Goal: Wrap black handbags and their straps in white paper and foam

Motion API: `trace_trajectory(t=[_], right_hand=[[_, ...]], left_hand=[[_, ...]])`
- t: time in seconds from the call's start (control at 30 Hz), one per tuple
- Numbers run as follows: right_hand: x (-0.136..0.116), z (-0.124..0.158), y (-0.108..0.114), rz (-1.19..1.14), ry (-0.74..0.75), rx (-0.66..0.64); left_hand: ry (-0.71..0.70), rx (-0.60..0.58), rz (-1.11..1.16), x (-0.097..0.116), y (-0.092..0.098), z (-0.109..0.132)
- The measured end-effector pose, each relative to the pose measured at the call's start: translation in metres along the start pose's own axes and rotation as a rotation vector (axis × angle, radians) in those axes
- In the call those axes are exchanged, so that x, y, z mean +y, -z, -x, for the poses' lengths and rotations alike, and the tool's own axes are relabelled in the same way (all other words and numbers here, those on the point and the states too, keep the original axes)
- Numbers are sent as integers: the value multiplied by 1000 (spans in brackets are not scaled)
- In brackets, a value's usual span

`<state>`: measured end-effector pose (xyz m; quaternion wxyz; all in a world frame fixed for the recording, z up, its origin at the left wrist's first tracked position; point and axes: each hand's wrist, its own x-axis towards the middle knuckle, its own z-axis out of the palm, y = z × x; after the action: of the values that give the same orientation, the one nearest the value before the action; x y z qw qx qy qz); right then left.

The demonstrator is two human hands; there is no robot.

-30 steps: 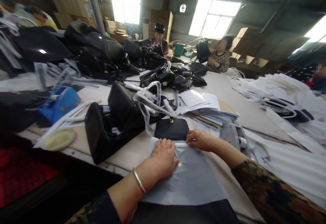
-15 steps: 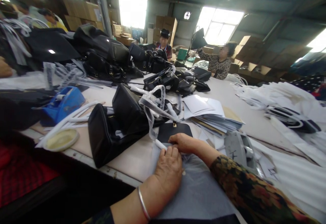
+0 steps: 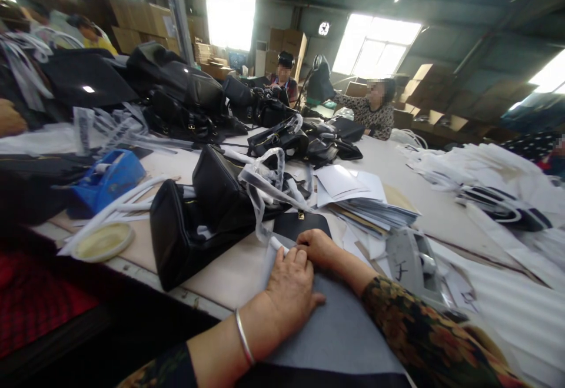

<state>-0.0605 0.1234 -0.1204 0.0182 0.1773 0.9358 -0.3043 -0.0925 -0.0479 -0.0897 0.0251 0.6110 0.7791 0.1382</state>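
Note:
A thin grey-white sheet (image 3: 335,329) is spread flat in front of me, and a dark band shows along its near edge. At its far edge is a narrow white roll (image 3: 279,244). My left hand (image 3: 289,288), with a bangle at the wrist, bends its fingers over the roll while its thumb sticks out over the sheet. Close against it, my right hand (image 3: 318,248) has its fingers curled down at the roll's right part; their tips are hidden. Just beyond lies a black flap with a gold clasp (image 3: 301,216). Black handbags (image 3: 176,229) rest to the left.
A blue tape dispenser (image 3: 108,179) and a tape roll (image 3: 103,241) sit at left near the table edge. Right of my hands are stacked papers (image 3: 357,194) and a grey tape dispenser (image 3: 415,264). More black bags (image 3: 176,88) are piled behind; co-workers (image 3: 373,108) stand across the table.
My left thumb has swung outward over the sheet, and more of the sheet shows flat. Both hands stay at the roll. Across the table, a co-worker's held black bag has shifted left.

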Motion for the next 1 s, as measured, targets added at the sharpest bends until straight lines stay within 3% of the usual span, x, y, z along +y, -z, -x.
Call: trace_trajectory(t=[0.2, 0.33, 0.47, 0.53, 0.67, 0.77, 1.0], right_hand=[[0, 0, 6, 30, 48, 78], [9, 17, 39, 55, 61, 183], [24, 53, 64, 94, 87, 79], [32, 70, 63, 147, 64, 25], [42, 92, 49, 200, 8, 81], [42, 96, 44, 218, 4, 81], [36, 95, 46, 200, 19, -55]], left_hand=[[31, -100, 32, -4, 5, -5], [0, -111, 40, -9, 3, -6], [-23, -93, 30, -12, -1, -7], [-32, -84, 34, -12, -2, -7], [-27, -103, 43, -14, 0, -8], [-27, -141, 31, -14, 4, -11], [-86, -183, -54, -10, 11, -20]])
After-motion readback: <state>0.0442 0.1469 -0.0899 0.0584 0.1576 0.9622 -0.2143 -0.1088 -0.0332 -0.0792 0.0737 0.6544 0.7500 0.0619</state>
